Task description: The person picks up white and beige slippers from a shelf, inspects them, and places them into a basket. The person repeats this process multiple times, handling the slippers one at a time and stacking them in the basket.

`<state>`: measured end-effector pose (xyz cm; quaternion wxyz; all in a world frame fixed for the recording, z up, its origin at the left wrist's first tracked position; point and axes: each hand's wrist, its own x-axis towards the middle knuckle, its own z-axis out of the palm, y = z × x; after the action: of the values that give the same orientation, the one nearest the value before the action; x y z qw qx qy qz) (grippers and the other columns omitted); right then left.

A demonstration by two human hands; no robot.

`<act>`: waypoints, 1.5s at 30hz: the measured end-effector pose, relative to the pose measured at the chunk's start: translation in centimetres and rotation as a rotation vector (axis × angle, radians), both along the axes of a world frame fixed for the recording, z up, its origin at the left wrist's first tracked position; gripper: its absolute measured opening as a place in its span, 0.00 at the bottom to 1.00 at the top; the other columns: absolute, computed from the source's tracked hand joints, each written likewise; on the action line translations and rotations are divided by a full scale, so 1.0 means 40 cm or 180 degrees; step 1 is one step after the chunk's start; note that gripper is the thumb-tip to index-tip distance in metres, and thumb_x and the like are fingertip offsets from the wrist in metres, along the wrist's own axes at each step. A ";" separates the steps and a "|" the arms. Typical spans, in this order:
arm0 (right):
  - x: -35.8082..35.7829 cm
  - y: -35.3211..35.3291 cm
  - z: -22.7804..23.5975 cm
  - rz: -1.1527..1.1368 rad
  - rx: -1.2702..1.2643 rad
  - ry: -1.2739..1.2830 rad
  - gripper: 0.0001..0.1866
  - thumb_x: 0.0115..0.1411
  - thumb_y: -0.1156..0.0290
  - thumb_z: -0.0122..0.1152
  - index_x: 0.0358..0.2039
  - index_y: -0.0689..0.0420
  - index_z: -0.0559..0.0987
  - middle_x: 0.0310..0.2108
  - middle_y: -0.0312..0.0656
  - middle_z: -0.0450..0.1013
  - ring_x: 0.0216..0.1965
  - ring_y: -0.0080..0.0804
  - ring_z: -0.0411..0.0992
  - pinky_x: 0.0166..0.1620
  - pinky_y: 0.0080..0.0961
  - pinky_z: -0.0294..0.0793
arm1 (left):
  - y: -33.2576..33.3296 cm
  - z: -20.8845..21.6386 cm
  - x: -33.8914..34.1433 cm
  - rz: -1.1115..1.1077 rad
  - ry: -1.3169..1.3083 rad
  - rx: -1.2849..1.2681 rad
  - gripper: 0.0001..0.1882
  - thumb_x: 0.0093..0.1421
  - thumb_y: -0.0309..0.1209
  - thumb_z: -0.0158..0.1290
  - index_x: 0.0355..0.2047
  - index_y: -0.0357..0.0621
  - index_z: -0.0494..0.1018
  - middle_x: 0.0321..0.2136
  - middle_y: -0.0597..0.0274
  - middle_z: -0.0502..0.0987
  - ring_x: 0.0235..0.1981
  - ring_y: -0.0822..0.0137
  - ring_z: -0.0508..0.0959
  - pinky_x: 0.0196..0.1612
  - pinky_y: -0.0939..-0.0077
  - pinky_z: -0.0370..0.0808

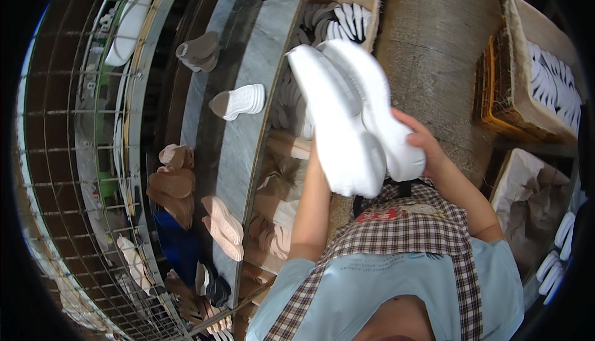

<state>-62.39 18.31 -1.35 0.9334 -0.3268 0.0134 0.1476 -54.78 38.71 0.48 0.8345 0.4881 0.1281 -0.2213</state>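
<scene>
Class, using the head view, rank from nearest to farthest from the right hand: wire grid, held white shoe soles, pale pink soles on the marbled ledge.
From the right hand:
1. White shoe soles: held, touching it.
2. Pale pink soles: left, on the marbled ledge.
3. Wire grid: far left.

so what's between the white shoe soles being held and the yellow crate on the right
In the head view, a strip of grey-brown floor lies between the white shoe soles and the yellow crate.
</scene>
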 end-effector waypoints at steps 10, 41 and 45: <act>0.006 0.001 -0.104 0.0219 0.2028 0.0303 0.42 0.49 0.52 0.52 0.61 0.63 0.55 0.53 0.58 0.64 0.49 0.49 0.71 0.51 0.41 0.74 | 0.026 0.078 -0.043 -0.0417 0.0272 -0.3165 0.26 0.59 0.50 0.47 0.35 0.35 0.59 0.24 0.58 0.62 0.27 0.64 0.65 0.30 0.78 0.66; 0.055 0.074 -0.045 0.0821 0.0397 0.0324 0.38 0.62 0.41 0.36 0.63 0.57 0.54 0.61 0.51 0.56 0.60 0.43 0.59 0.61 0.39 0.59 | 0.071 0.014 -0.035 0.0178 0.0870 -0.1164 0.23 0.59 0.38 0.47 0.49 0.32 0.67 0.44 0.48 0.74 0.43 0.58 0.76 0.50 0.60 0.73; 0.098 0.122 -0.020 0.0765 -0.0464 -0.0558 0.40 0.61 0.37 0.34 0.64 0.53 0.55 0.63 0.46 0.51 0.65 0.41 0.48 0.64 0.40 0.46 | 0.128 0.147 0.015 0.0702 -0.0403 -0.0462 0.20 0.63 0.35 0.42 0.49 0.34 0.66 0.41 0.48 0.74 0.41 0.58 0.76 0.45 0.62 0.76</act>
<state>-58.46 23.17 -2.16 0.8804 -0.4045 -0.0966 0.2278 -54.17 43.84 6.35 0.8932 0.4225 0.1117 -0.1056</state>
